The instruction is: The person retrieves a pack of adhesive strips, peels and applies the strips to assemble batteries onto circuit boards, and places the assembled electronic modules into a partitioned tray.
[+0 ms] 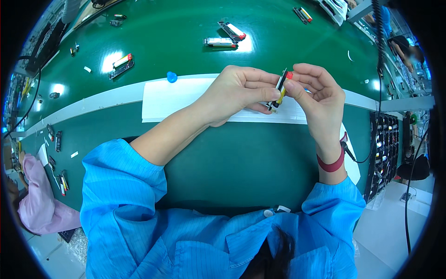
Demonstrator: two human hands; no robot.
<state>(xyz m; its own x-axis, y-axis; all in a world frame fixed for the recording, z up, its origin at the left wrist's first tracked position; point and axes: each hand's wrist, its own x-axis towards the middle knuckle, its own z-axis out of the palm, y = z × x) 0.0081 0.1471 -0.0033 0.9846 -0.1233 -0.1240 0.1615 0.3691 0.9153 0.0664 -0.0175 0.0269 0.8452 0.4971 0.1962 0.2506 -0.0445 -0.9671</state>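
Observation:
Between my two hands is a small circuit board with a battery cell (281, 94), tilted on edge, showing a black side, a yellow stretch and a red end. My left hand (241, 90) pinches it between thumb and fingers from the left. From the right, my right hand (320, 95) grips its upper part near the red end, thumb toward me and fingers curled behind. A red wrist strap (331, 163) with a dark cord circles my right wrist. Below the hands lies a white paper sheet (172, 102) along the pale ledge. Fingers cover part of the board.
Similar boards with cells (220, 43) are scattered on the green table (181, 51), including one (121, 66) at left. A blue blob (172, 76) sits by the paper. At right stands a black compartment tray (384, 149) holding several parts. A person in a pink sleeve (42, 200) is at left.

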